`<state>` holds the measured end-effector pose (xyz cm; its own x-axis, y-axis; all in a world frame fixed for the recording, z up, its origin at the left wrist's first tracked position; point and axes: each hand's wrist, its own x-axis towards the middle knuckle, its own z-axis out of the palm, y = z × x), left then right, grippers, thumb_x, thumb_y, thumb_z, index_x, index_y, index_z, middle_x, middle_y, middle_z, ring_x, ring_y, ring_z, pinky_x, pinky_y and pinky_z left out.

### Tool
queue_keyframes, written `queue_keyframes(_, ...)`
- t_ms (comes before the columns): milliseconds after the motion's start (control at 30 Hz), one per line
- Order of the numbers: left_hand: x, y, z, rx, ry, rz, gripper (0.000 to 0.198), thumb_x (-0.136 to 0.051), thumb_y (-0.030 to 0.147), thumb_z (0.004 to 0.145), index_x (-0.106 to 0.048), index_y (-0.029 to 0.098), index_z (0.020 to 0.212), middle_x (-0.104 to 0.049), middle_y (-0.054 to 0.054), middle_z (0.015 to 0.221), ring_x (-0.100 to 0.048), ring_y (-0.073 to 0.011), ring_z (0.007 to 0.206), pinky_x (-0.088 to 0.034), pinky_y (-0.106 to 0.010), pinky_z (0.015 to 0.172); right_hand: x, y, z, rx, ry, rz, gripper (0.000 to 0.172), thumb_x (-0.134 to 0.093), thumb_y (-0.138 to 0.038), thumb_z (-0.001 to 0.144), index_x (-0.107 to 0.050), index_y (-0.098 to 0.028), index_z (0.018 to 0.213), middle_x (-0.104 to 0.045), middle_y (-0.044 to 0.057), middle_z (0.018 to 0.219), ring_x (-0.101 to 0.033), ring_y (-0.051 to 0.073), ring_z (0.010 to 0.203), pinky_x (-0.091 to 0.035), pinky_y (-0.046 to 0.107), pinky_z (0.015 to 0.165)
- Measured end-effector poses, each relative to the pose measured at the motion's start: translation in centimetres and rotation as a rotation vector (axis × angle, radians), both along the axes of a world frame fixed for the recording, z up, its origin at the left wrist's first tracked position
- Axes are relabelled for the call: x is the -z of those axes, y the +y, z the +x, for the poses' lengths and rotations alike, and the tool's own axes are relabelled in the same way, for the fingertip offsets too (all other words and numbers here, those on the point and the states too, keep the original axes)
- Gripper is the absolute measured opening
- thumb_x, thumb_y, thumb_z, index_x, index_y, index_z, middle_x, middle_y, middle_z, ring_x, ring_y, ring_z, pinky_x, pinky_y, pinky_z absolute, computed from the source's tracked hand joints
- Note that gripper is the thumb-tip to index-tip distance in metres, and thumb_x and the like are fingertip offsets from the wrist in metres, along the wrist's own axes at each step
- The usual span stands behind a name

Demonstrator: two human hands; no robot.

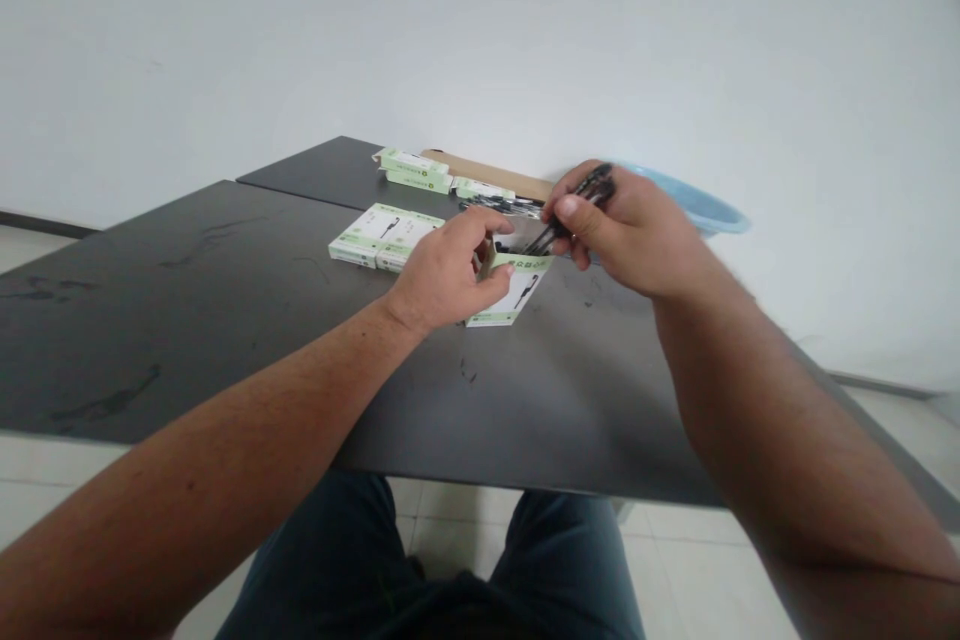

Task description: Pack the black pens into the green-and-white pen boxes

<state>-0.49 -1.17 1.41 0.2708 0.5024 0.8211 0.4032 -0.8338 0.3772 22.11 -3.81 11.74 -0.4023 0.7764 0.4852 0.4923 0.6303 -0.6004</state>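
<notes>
My left hand [454, 265] grips the left side of a small white and green pen box [504, 295], which stands tilted on the table with its top open. Several black pens [589, 195] are pinched between the thumb and fingers of my right hand [611, 215]. Their lower ends reach into the mouth of the box. Behind the box lies a pile of loose pens [499, 205], partly hidden by my hands. Two flat pen boxes [386, 230] lie side by side to the left of my left hand.
More green and white boxes [416, 170] are stacked at the back of the dark table [247, 320]. A brown cardboard piece [487, 172] lies behind them along the wall. A blue basin [694, 200] sits behind my right hand, partly covered by it.
</notes>
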Motion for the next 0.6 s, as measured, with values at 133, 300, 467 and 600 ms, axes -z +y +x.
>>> queue_keyframes(133,0.0,0.0,0.0,0.015,-0.009,-0.027,0.037,-0.069,0.025,0.087,-0.062,0.021,0.124,-0.074,-0.003,0.110,-0.069,-0.0153,0.080,-0.058,-0.031,0.078,0.2,0.3,-1.2,0.057,-0.152,0.003,0.045,-0.068,-0.066,0.101,-0.070,-0.022,0.096,-0.069,0.000,0.069,-0.065,0.018,0.066,-0.050,0.032,0.063)
queue_keyframes(300,-0.1,0.0,0.0,-0.004,0.002,-0.060,0.041,-0.070,0.026,0.087,-0.062,0.022,0.127,-0.074,-0.003,0.110,-0.068,-0.0151,0.078,-0.057,-0.031,0.075,0.0,0.4,-1.3,0.155,-0.176,0.086,0.041,-0.064,-0.060,0.103,-0.072,-0.021,0.092,-0.070,0.001,0.068,-0.064,0.019,0.066,-0.047,0.032,0.063)
queue_keyframes(467,-0.1,0.0,0.2,0.003,-0.001,-0.052,0.043,-0.070,0.025,0.087,-0.063,0.022,0.129,-0.075,-0.003,0.108,-0.069,-0.0155,0.080,-0.057,-0.031,0.076,0.2,0.3,-1.3,0.131,-0.227,0.107,0.052,-0.065,-0.069,0.099,-0.074,-0.019,0.089,-0.078,0.005,0.083,-0.069,0.022,0.081,-0.049,0.033,0.072)
queue_keyframes(600,0.0,0.2,0.2,0.017,-0.012,-0.044,0.043,-0.070,0.024,0.086,-0.064,0.021,0.129,-0.075,-0.003,0.112,-0.070,-0.0164,0.085,-0.059,-0.031,0.080,0.5,0.5,-1.3,0.125,-0.252,0.053,0.052,-0.065,-0.068,0.100,-0.076,-0.019,0.091,-0.079,0.004,0.087,-0.069,0.022,0.081,-0.048,0.032,0.072)
